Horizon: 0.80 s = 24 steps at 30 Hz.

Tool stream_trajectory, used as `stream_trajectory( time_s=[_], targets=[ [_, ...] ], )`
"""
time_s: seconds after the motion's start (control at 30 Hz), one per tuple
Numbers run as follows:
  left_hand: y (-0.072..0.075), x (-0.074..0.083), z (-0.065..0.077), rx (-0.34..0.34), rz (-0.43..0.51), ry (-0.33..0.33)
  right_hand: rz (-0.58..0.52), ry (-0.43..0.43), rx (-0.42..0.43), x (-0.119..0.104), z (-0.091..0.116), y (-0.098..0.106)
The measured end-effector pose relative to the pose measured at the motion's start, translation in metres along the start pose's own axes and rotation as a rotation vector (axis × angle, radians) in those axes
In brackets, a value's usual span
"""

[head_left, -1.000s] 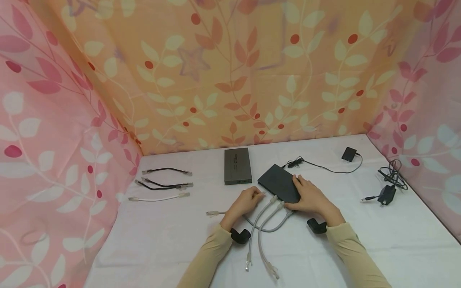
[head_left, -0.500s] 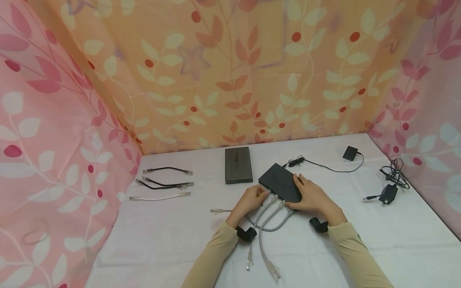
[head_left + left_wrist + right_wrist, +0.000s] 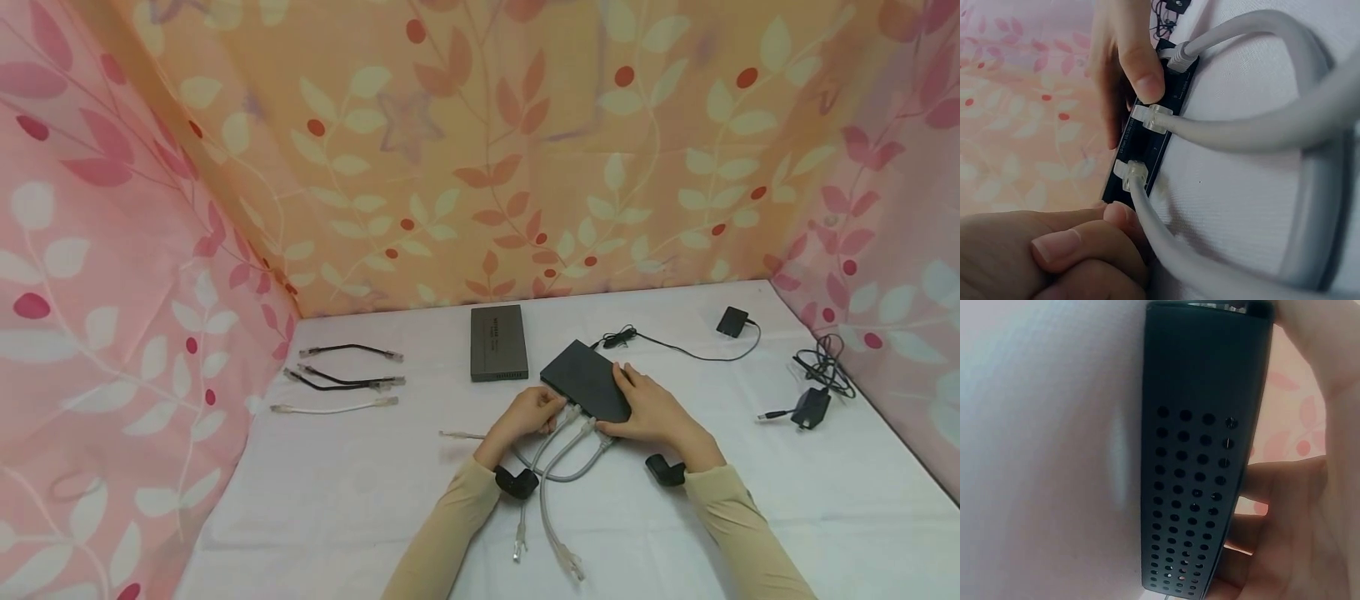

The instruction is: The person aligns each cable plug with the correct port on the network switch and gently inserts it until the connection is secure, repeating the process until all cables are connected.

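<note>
A dark network switch (image 3: 585, 381) lies angled on the white table, with several pale grey network cables (image 3: 552, 467) plugged into its near side. The right hand (image 3: 651, 417) grips the switch's right end, thumb on the port side. In the left wrist view, clear plugs (image 3: 1157, 119) sit in ports beside that thumb. At the switch's near left corner, the left hand (image 3: 527, 415) has curled fingers and pinches a network cable's end, mostly hidden by the fingertips. Past the left wrist sticks out a pale cable plug (image 3: 453, 434). The switch's vented side (image 3: 1191, 487) fills the right wrist view.
A second grey box (image 3: 498, 343) lies behind the hands. Short black cables (image 3: 352, 383) and a white cable (image 3: 337, 408) lie at left. On the right are a power adapter (image 3: 732, 322), wired towards the switch, and another adapter (image 3: 810, 408) with a coiled cord.
The left hand has moved right and slightly forward, bringing its fingertips to the switch's near left corner. The cable plug beyond its wrist has shifted the same way. The right hand keeps its grip.
</note>
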<state>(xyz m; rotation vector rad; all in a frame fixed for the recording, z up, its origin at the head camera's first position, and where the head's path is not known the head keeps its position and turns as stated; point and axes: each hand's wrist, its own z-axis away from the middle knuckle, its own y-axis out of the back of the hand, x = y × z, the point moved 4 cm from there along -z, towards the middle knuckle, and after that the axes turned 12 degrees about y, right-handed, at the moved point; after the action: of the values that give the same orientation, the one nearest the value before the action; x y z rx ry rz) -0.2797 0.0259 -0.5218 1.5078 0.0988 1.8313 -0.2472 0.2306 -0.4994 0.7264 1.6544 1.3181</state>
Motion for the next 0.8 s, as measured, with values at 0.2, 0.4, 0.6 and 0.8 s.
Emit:
stream_trajectory(
  time_s=[0.2, 0.4, 0.6, 0.8],
  targets=[
    [-0.0003, -0.0052, -0.0019, -0.032, 0.111, 0.046, 0.001, 0.005, 0.003, -0.0013, -0.0004, 0.0004],
    [0.0012, -0.0034, -0.0005, -0.028, 0.172, 0.027, -0.008, 0.008, 0.010, -0.0018, 0.0001, 0.0007],
    [-0.0001, -0.0038, 0.0015, -0.002, 0.197, 0.052, -0.007, 0.014, 0.006, -0.0023, -0.0009, 0.0015],
    [-0.0015, -0.0009, 0.0029, 0.052, 0.152, 0.051, -0.008, 0.015, 0.006, -0.0022, 0.0007, 0.0025]
  ],
)
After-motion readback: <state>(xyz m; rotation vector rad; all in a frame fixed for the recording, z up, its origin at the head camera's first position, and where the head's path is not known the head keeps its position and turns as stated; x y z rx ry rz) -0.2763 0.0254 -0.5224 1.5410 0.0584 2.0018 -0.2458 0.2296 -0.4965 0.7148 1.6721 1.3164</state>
